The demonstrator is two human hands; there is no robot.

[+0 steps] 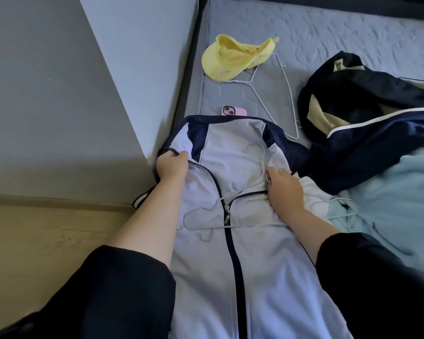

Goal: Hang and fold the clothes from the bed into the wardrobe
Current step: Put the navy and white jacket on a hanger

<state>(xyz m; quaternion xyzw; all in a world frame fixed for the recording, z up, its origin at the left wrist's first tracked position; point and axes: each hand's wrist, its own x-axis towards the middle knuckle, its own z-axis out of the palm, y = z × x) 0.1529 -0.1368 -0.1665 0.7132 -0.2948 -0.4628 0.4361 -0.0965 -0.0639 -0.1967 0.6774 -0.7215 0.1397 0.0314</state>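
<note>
A pale lilac zip jacket with navy shoulder panels lies front-up on the bed, its zip open at the top. A white wire hanger sits inside it, its hook showing through the opening. My left hand grips the jacket's left collar edge. My right hand pinches the right collar edge over the hanger's shoulder. Further back lie a yellow garment and a second white hanger. A navy and beige jacket is heaped at the right.
A pink phone peeks out just behind the jacket's collar. A light blue garment with another hanger lies at the right. A grey wall stands left of the grey mattress, with wooden floor below it.
</note>
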